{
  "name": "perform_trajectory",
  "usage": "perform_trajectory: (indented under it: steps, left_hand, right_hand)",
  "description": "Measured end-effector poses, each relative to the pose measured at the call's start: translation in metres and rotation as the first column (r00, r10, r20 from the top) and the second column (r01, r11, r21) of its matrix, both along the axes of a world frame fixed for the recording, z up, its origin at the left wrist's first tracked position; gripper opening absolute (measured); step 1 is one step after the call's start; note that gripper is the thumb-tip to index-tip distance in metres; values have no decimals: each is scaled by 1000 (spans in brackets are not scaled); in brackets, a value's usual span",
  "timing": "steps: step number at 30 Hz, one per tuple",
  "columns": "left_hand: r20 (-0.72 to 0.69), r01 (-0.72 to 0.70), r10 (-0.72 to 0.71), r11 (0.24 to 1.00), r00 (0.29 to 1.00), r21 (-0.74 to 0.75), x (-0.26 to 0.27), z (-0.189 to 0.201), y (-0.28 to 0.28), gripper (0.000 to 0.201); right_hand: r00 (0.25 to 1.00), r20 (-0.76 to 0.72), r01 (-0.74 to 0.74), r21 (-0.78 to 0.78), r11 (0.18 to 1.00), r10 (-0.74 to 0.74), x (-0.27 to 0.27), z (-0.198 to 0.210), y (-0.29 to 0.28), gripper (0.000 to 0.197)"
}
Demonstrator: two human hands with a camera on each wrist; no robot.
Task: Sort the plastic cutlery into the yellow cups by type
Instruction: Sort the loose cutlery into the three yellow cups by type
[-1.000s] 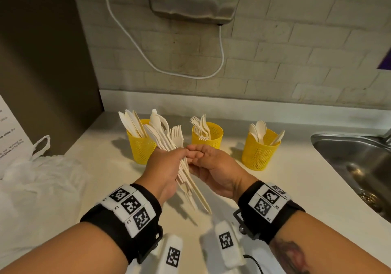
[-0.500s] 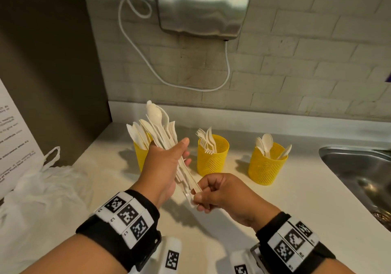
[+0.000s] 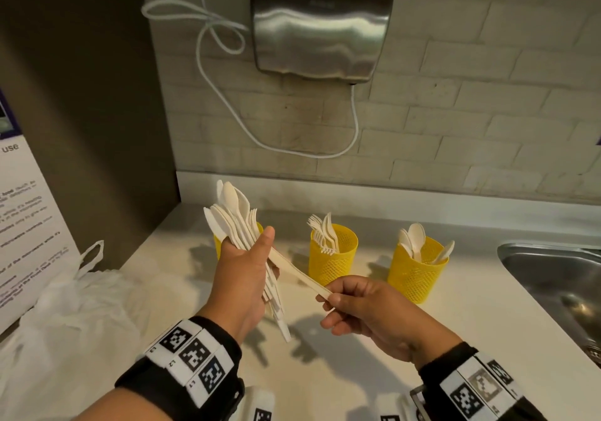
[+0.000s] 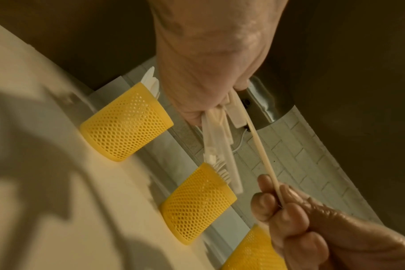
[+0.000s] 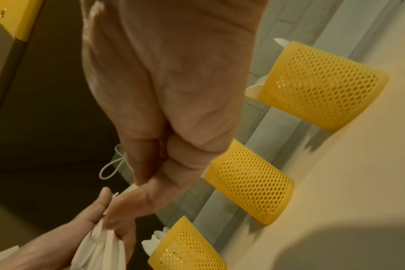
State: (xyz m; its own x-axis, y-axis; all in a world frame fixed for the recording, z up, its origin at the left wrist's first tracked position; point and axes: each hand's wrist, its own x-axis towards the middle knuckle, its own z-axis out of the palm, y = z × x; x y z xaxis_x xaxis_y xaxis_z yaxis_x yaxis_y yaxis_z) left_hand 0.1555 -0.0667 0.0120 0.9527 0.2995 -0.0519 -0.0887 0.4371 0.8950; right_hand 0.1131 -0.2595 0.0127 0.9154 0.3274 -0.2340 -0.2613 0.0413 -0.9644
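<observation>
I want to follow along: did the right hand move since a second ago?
Yes. The right hand pulled back toward the person, away from the middle yellow cup, drawing one handle out.

— What hangs above the pale countertop [image 3: 406, 349]?
— A steel hand dryer [image 3: 320, 25] on the tiled wall [image 3: 487, 95]; its white cord [image 3: 227, 95] loops leftward; a steel sink [image 3: 559, 277] lies at the countertop's right.

**What the pictures hid**

The working end of the single pale plastic utensil [image 3: 294, 270] lay buried inside the left hand's [image 3: 242, 277] curled fingers, so its type could not be told. The leftmost yellow mesh cup [image 3: 217, 245] stood mostly hidden beyond those fingers. In the right wrist view, the right hand's [image 5: 171, 102] fingertips were blurred, their pinch concealed.
</observation>
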Motion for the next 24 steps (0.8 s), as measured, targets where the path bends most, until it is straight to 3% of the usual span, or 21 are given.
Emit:
perform_trajectory:
  steps: [5,9,13,17,19,21,23,24]
  left_hand:
    - [33,-48,51,997,998,-62,-1,5,0,11]
    - [54,-3,4,1000,999,-19,-5,1,-7,25]
    - [54,7,-8,1000,999,25,-9,-4,-23,45]
    - [53,-26,21,995,998,91,-4,0,-21,41]
    - [71,-86,77,988,994,128,-1,6,-18,34]
    - [114,-143,128,981,985,134,1,12,-17,32]
    - [149,-180,156,971,976,160,0,19,-19,39]
    - [161,-197,166,960,973,201,-1,19,-21,43]
  right_hand:
    - [993,18,120,44,992,-120,0,-1,-3,16]
    - [953,171,258,-24,966,-250,2,2,15,4]
    - [926,272,271,8,962,-263,5,6,47,6]
    - [890,361,313,-43,949,-277,1,4,61,3]
    - [922,223,311,57,949,-316,-1,-1,63,14]
    - [939,-108,343,195,919,-327,3,-8,64,34]
    - [902,-389,333,361,871,-184,4,-7,66,61]
    - [897,-434,300,451,841,-87,6,-3,66,69]
